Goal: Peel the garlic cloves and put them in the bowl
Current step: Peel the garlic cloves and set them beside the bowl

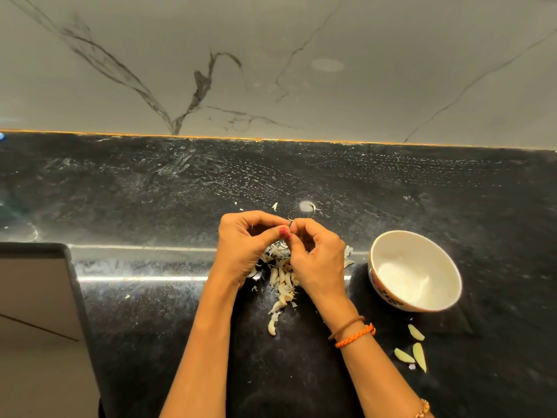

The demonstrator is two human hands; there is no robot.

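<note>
Both hands raised together above black speckled desk [150, 342], fingertips meeting. Left hand [245, 245] and right hand [316, 260] pinch one small garlic clove [290, 225] between them, mostly hidden by fingers. Under the hands, pile of garlic skins and cloves [281, 285] on the desk. White bowl [415, 271] just right of the pile, upright. Three peeled pale cloves [414, 351] lie on desk near the bowl, outside it. Orange and brown wrist threads [352, 330] on right wrist.
</note>
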